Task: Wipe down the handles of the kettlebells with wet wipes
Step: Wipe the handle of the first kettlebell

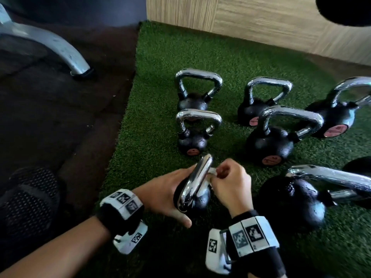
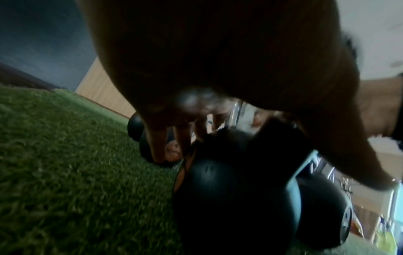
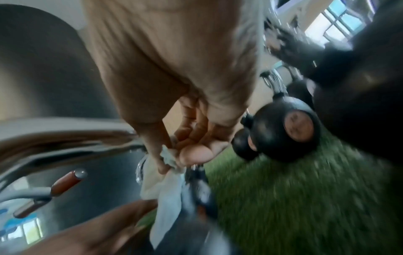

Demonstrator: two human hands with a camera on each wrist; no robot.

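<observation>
Seven black kettlebells with chrome handles stand on a patch of green artificial turf [image 1: 156,109], and a person's two hands work on the nearest small kettlebell [image 1: 195,198] at the turf's near edge. Its chrome handle [image 1: 197,177] is turned edge-on to the head camera. The left hand [image 1: 166,192] cups the dark ball from the left side, its fingers [image 2: 158,148] laid nearly straight against it and the thumb stretched toward the wearer — steadying, not clenched. The right hand [image 1: 230,186] is curled round a white wet wipe [image 3: 167,189], thumb and fingers [image 3: 194,155] pinching the cloth against the right side of the handle; the wipe's loose end hangs down over the ball. Just beyond stands a second small kettlebell [image 1: 193,135] with a pink label, and another [image 1: 195,93] behind that. Larger ones — one of them a big kettlebell [image 1: 277,141] with a pink label — stand to the right. Dark rubber flooring [image 1: 60,121] borders the turf on the left, where a grey metal machine leg [image 1: 60,49] rests, and a wood-panelled wall [image 1: 261,23] runs along the far side
</observation>
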